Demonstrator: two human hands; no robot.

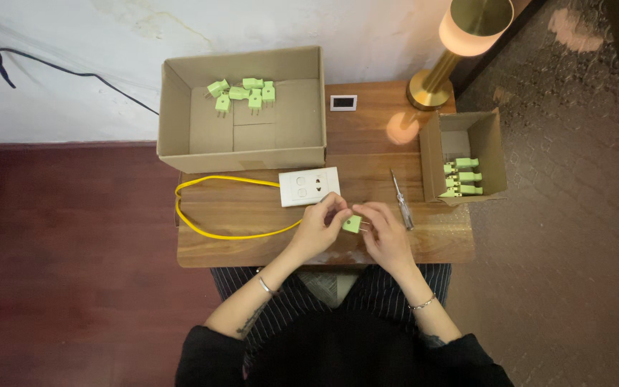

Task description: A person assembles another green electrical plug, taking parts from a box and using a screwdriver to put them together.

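Both hands, left hand (318, 228) and right hand (383, 231), pinch a small light-green plastic plug (352, 224) over the wooden table (252, 244). Looks light and rigid, so grab the body, not the prongs.

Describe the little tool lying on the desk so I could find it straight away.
Start at the small brown wooden table and go to the small open cardboard box near its right edge. Just left of it lies a slim metal-shafted screwdriver with a clear handle, the only tool there, beside the person's right hand.
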